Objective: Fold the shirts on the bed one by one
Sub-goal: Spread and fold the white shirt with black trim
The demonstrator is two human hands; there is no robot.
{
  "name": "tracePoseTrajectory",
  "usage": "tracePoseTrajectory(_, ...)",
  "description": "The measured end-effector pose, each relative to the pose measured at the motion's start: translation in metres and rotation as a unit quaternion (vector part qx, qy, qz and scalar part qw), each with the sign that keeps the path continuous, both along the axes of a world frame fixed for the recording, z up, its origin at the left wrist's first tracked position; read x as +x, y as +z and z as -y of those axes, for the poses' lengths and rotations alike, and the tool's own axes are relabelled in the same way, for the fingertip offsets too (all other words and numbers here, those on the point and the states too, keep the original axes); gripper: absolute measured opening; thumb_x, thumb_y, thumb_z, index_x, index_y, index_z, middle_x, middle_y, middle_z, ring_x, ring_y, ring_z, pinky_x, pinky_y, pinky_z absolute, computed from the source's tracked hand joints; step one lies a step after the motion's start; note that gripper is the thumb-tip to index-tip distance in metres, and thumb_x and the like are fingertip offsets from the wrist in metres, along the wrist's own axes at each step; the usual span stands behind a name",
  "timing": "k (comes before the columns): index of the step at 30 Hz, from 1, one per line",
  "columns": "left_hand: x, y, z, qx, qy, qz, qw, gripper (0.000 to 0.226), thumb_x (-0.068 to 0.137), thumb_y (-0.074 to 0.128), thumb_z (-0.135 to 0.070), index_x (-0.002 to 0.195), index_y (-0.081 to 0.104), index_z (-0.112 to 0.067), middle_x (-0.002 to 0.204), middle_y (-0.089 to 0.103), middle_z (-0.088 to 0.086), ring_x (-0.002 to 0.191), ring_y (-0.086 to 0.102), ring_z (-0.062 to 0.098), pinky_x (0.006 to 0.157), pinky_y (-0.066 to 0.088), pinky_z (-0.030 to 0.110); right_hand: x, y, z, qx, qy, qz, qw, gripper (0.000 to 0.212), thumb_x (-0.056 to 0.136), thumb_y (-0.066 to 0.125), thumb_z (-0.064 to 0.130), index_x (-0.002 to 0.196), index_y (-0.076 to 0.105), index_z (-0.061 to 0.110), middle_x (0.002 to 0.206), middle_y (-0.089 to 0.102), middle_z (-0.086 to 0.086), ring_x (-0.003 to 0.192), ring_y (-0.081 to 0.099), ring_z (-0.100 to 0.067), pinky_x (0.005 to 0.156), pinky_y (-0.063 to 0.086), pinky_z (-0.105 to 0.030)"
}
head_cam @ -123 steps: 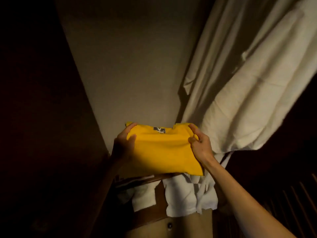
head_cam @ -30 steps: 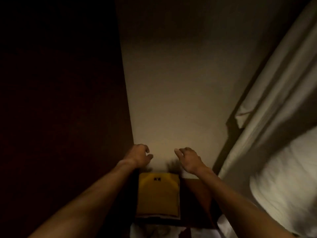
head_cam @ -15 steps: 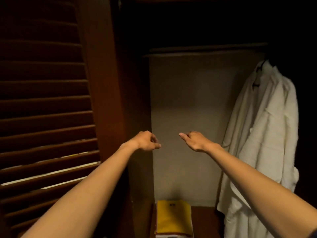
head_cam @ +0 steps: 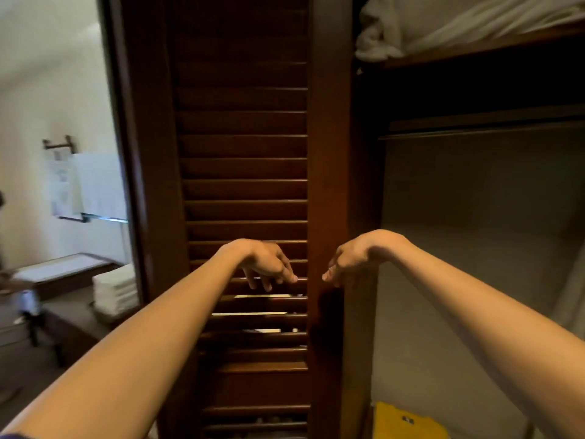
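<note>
1. Both our hands are up in front of the louvered closet door (head_cam: 243, 172), empty. Left hand (head_cam: 266, 264) droops from the wrist, fingers loosely curled, gripping nothing. Right hand (head_cam: 349, 259) is the same, relaxed and holding nothing.
2. Folded yellow shirt (head_cam: 406, 423) lies low in the closet, bottom right of view, well apart from both hands.
3. Our read: that shirt is done and stowed, and we are between shirts.
4. Bed is not in view. White bedding (head_cam: 443, 20) sits on the top shelf at far right; stacked white towels (head_cam: 115, 288) are in the room at left.
5. Next move likely means turning away from the closet, finding the bed and picking one unfolded shirt with both hands.
</note>
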State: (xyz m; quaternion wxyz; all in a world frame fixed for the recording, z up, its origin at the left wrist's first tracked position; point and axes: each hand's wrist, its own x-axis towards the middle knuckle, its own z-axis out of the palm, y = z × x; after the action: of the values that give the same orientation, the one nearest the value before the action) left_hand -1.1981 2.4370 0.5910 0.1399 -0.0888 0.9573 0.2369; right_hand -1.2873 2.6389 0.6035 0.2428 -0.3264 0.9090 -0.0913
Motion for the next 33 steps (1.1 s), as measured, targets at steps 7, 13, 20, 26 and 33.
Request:
tracePoseTrajectory(7,0.1,0.005,0.091,-0.138,0.125,-0.231,0.955,0.018,0.094,0.066,-0.031,0.109,0.074,-0.023,0.1,0.072,-0.003,0.088,0.063,0.006,0.081,0.046,0.022,0.055,-0.003,0.126,-0.216,0.172,-0.016,0.961,0.028,0.095,0.063,0.033,0.12,0.065,0.022,0.112,0.068,0.001,0.101,0.067,-0.016,0.074,0.056,-0.031)
tracePoseTrajectory(13,0.207,0.005,0.166,-0.21,0.26,-0.239,0.912,0.022,0.092,0.067,-0.028,0.107,0.076,-0.015,0.107,0.074,0.003,0.101,0.066,0.019,0.087,0.047,0.025,0.112,-0.014,0.242,-0.297,0.296,-0.134,0.898,0.029,0.091,0.067,0.029,0.118,0.071,0.021,0.12,0.069,0.001,0.111,0.06,-0.013,0.088,0.042,-0.022)
tracePoseTrajectory(20,0.355,0.001,0.268,-0.294,0.367,-0.182,0.864,0.013,0.089,0.068,-0.021,0.094,0.078,-0.014,0.093,0.075,0.002,0.082,0.067,0.014,0.082,0.055,0.034,0.206,-0.022,0.398,-0.322,0.417,-0.081,0.846,0.014,0.088,0.071,0.033,0.102,0.075,0.032,0.092,0.066,0.017,0.091,0.062,-0.007,0.073,0.043,-0.018)
tracePoseTrajectory(26,0.46,0.004,0.38,-0.331,0.449,-0.139,0.818,0.015,0.09,0.067,-0.024,0.097,0.077,-0.015,0.095,0.072,0.0,0.083,0.064,0.011,0.068,0.043,0.018,0.279,-0.021,0.542,-0.325,0.504,-0.123,0.79,0.026,0.089,0.071,0.032,0.114,0.07,0.027,0.1,0.058,0.017,0.081,0.054,0.002,0.067,0.037,-0.011)
tracePoseTrajectory(33,0.523,0.028,0.525,-0.349,0.471,-0.131,0.8,0.022,0.094,0.066,-0.027,0.106,0.075,-0.011,0.108,0.069,0.004,0.091,0.06,0.012,0.084,0.048,0.027,0.309,0.004,0.699,-0.324,0.485,-0.088,0.808,0.029,0.092,0.069,0.022,0.12,0.069,0.015,0.103,0.063,0.006,0.088,0.057,-0.009,0.085,0.045,-0.026)
